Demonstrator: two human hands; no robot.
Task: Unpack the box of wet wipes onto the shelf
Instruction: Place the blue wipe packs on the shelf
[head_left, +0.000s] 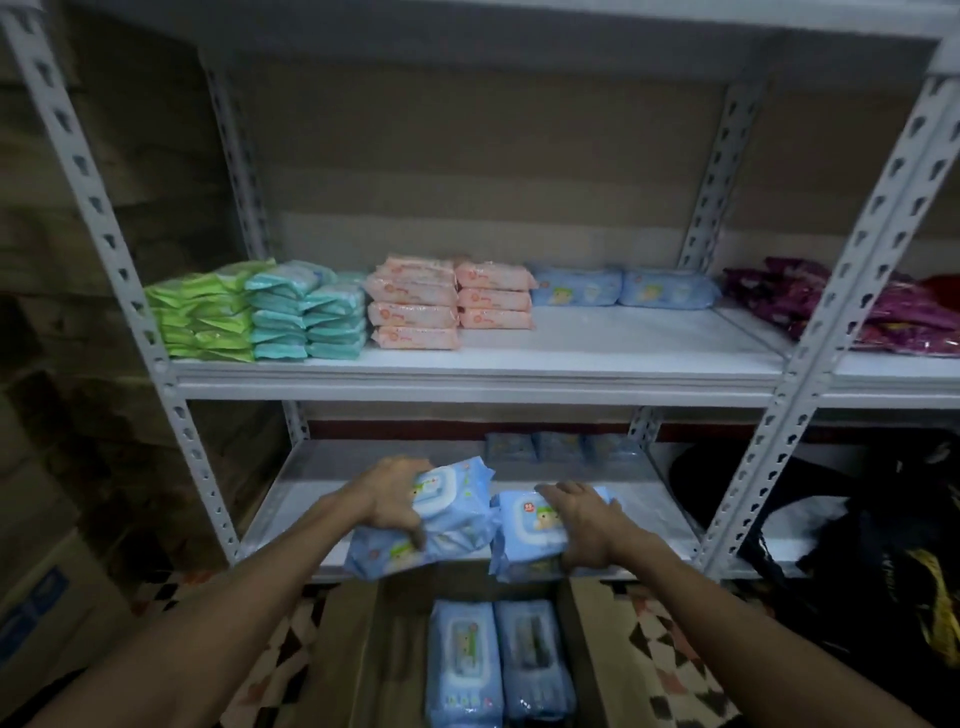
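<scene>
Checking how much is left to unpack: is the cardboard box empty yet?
Not empty: two blue packs lie side by side inside the box. Whether more lie beneath them cannot be told.

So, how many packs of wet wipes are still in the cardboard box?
2 blue packs, side by side in the cardboard box: the left pack and the right pack. More may lie hidden beneath them.

arms stretched forward, left grip (393, 500) clasps left pack (453, 519), right grip (584, 525) clasps right pack (519, 543).
</scene>
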